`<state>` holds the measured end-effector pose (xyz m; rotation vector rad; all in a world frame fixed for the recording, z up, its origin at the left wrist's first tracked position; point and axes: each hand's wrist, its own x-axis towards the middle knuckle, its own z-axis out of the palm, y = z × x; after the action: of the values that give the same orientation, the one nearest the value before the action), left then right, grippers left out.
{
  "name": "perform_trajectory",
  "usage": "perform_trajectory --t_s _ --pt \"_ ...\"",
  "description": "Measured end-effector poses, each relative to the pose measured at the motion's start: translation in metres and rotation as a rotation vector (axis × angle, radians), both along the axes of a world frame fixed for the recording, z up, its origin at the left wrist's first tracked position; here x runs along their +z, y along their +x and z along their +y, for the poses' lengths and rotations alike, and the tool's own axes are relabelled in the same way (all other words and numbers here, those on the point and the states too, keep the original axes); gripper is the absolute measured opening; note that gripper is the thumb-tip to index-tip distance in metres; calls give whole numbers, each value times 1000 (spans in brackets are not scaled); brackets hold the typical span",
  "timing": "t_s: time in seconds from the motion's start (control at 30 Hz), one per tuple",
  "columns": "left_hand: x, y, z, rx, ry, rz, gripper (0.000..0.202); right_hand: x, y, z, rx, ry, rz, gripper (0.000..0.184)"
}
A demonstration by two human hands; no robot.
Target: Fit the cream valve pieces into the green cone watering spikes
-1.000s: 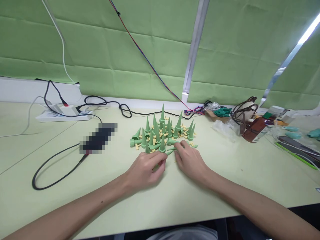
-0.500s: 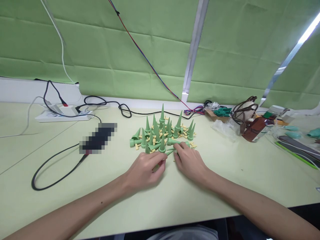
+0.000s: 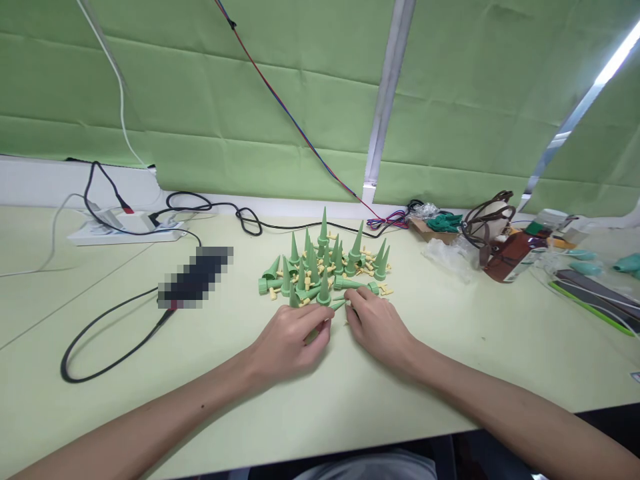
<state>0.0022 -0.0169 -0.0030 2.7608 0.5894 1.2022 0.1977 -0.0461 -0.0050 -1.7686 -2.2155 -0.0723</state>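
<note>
My left hand is closed around a green plastic watering spike; only its pointed tip shows, aimed right, and the rest is hidden by the fingers. Facing it, my right hand has its fingers curled together close to that tip. A tiny yellowish bit shows under the right fingertips, too small to name. Just beyond both hands is a pile of green watering spikes, many upright and some lying down. Small yellow valve pieces are mixed among them. One spike lies sideways just behind my right fingers.
A pixelated dark device with a black cable lies at left, before a white power strip. At right are a brown bottle, clear plastic wrap, green gloves and a dark flat item with a green edge.
The right fingers have shifted very slightly, and a little less of the green spike shows between the hands. The left hand keeps its hold; the pile looks the same.
</note>
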Motion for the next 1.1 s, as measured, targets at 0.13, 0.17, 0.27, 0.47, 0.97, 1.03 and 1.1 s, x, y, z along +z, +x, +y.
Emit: perform_trajectory --t_s 0.13,0.17,0.27,0.47,0.97,1.03,1.1 --pt "0 1 1 2 -10 5 15 0 1 0 17 24 32 12" --pt "0 1 1 0 -11 5 15 1 1 0 21 30 40 13" --pt "-1 1 0 -3 -3 9 15 2 0 -1 32 46 60 13" --pt "-2 -1 -3 -53 67 87 16 2 0 -1 60 90 108 13" --pt "-1 1 -11 -109 -304 199 22 -5 -1 -4 224 263 395 13" --pt "-1 2 -12 -84 -411 206 26 -5 -3 -5 244 264 438 13" --pt "-1 2 -13 -61 -491 200 29 -4 -4 -6 258 267 470 14"
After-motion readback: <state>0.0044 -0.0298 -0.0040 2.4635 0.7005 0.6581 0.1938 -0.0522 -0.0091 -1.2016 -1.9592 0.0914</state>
